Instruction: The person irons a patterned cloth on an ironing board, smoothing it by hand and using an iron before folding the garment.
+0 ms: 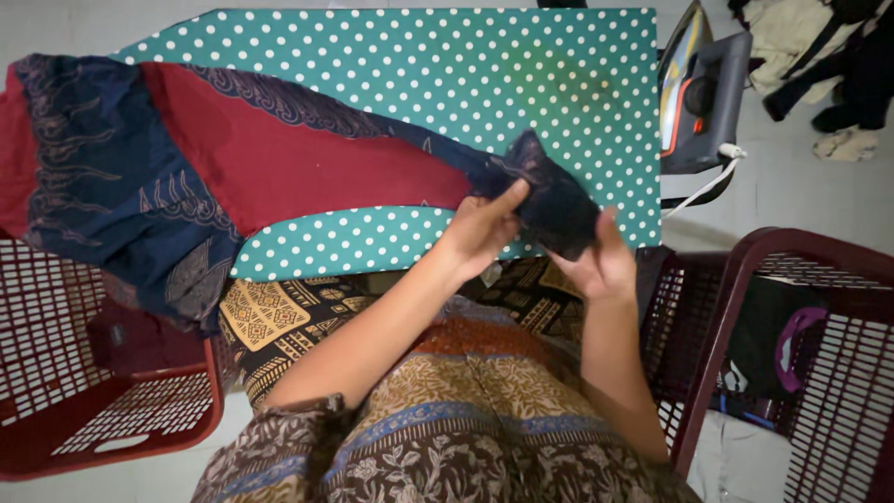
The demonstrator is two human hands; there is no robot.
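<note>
A long red and dark blue patterned cloth (pixel 279 158) lies across the teal ironing board with white dots (pixel 447 65), its left end hanging over the board's edge. At the right end the cloth is bunched into a dark blue wad (pixel 557 200). My left hand (pixel 480 233) pinches that bunched end from the left, thumb on top. My right hand (pixel 601 261) grips the same wad from below and to the right.
An iron (pixel 698 93) stands on its rest at the board's right end, with a white cord trailing down. A red plastic laundry basket (pixel 102 410) stands at lower left, a maroon basket (pixel 792 354) holding dark clothes at lower right. Clothes lie on the floor at top right.
</note>
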